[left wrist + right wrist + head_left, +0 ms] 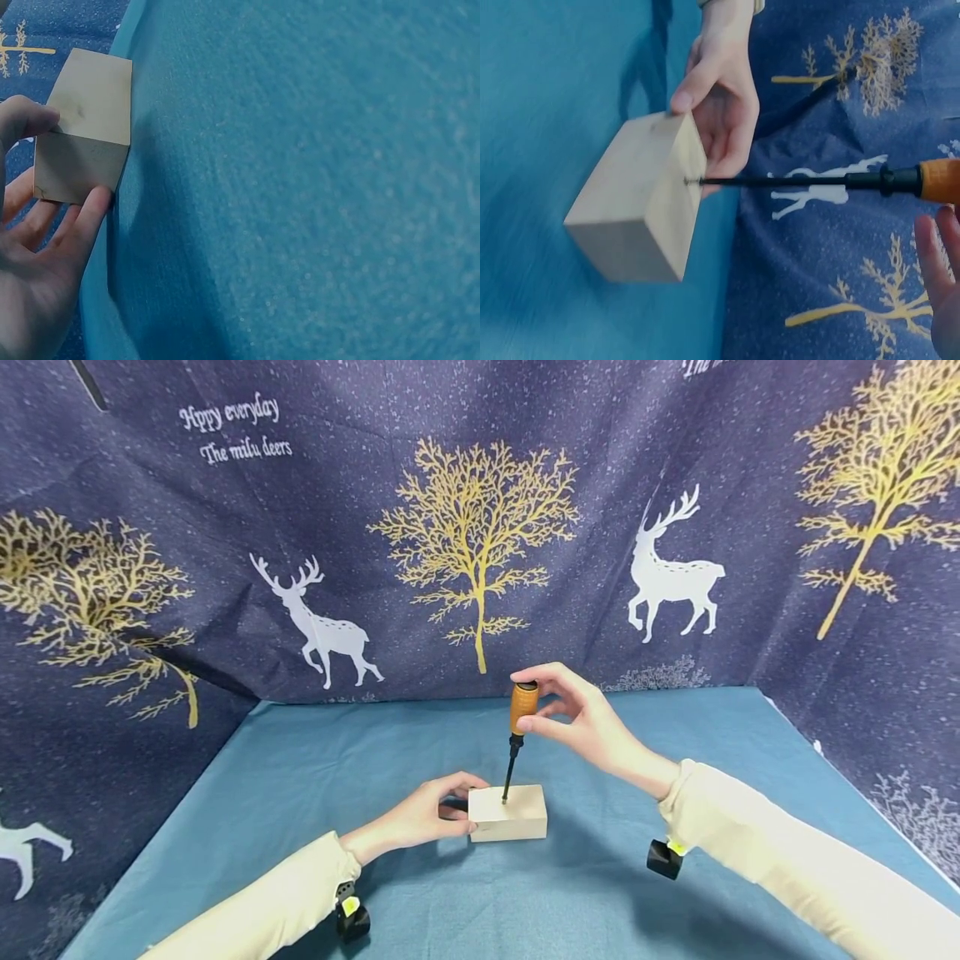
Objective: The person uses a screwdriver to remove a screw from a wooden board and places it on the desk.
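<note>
A pale wooden block (517, 828) lies on the blue cloth, its far end rising toward the upper left in the left wrist view. My left hand (423, 810) grips the block's left end, thumb on the near side and fingers behind. Above it, my right hand (588, 720) holds a screwdriver (523, 708) with an orange handle and black shaft, one finger on the handle's cap and the thumb lower down. The screwdriver stands nearly upright, leaning slightly right. In the right wrist view its tip meets a small dark screw (691, 181) in the block's top face.
Blue cloth (337, 760) covers the table. Behind and at both sides hangs a dark blue curtain (420, 635) printed with white deer and gold trees. A small black device hangs below each cream sleeve (787, 852).
</note>
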`<action>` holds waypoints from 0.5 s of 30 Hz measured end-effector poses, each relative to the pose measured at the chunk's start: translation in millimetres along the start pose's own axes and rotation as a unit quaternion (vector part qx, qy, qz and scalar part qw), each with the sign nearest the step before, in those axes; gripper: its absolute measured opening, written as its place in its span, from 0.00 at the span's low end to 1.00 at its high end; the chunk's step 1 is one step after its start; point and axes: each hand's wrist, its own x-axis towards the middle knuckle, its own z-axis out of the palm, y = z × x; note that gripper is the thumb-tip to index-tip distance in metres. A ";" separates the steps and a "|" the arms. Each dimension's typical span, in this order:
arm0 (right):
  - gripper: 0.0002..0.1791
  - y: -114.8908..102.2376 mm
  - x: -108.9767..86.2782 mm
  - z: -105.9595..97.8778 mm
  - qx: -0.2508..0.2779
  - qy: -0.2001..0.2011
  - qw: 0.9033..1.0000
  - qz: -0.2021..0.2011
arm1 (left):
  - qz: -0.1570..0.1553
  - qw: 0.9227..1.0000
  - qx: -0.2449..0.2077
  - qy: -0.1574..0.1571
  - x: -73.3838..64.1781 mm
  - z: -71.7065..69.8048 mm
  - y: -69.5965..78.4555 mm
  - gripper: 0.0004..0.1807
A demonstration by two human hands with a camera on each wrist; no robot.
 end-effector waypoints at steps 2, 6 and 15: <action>0.26 -3.2 1.0 2.5 -0.011 0.016 1.000 0.001 | -0.001 1.000 0.000 0.000 -0.4 -0.1 0.5 0.26; 0.24 -7.2 2.2 6.1 -0.015 0.029 0.999 -0.003 | -0.001 1.000 -0.001 0.002 -1.0 0.7 1.0 0.26; 0.23 -5.8 1.4 3.8 -0.005 -0.006 1.000 -0.009 | -0.008 1.000 -0.007 -0.004 -0.9 5.8 -0.5 0.27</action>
